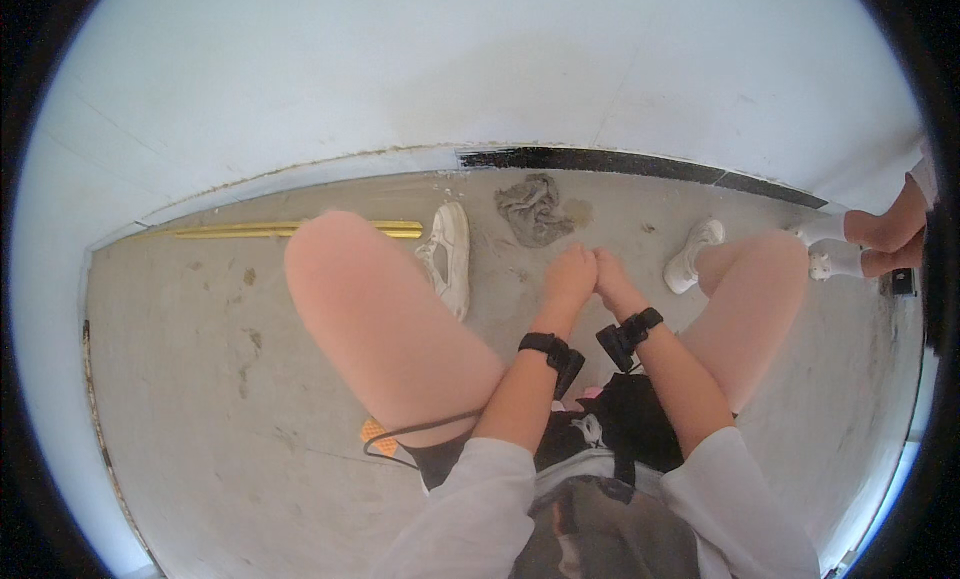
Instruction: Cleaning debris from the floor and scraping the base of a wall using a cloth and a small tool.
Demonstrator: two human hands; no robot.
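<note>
My left hand [573, 273] and my right hand [613, 277] meet in front of me, above the floor between my knees. Their fingers touch, and whether anything small lies between them cannot be seen. Each wrist wears a black strap with a black device. Just beyond the hands, a crumpled grey rag [534, 210] lies on the floor beside a damp-looking brown stain [578, 212]. Behind the rag, a black strip [585, 160] runs along the base of the white wall, its left end ragged.
Gold-coloured strips [375, 229] lie along the wall at left, partly behind my knee. An orange textured piece [379, 437] is by my thigh. Another person's legs [885, 238] are at far right, near a small black box [904, 281].
</note>
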